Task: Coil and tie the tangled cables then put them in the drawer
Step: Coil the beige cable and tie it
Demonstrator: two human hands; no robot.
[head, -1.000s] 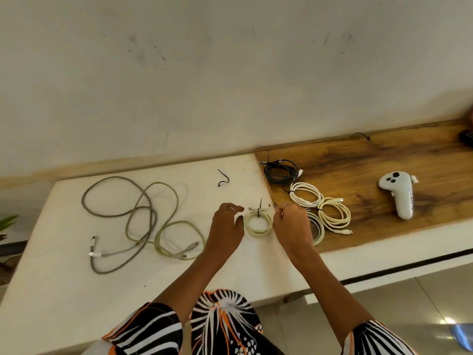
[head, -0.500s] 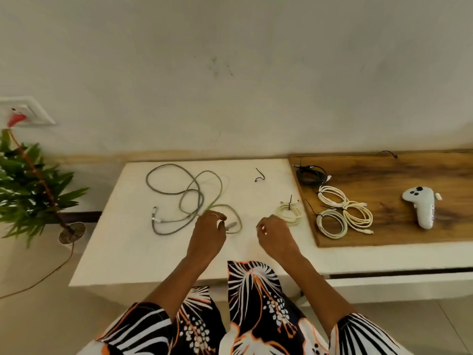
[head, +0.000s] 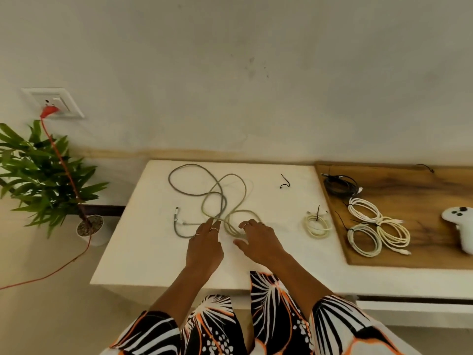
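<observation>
Cables (head: 220,198), grey and pale green, sprawl tangled across the middle of the white worktop (head: 143,252), loose loops running from the back edge toward the front, one white plug end pointing back. Left hand (head: 204,245) lies palm down, fingers straight, tips touching the strands, gripping nothing. Right hand (head: 258,242) reaches in alongside, fingers spread and relaxed over the tangle, thumb out, holding nothing. Right of them, a tied cream coil (head: 317,225) lies flat.

A potted plant (head: 38,172) stands left of the table (head: 143,252); a white controller (head: 460,226), partly cropped, lies on the wooden board (head: 422,190).
</observation>
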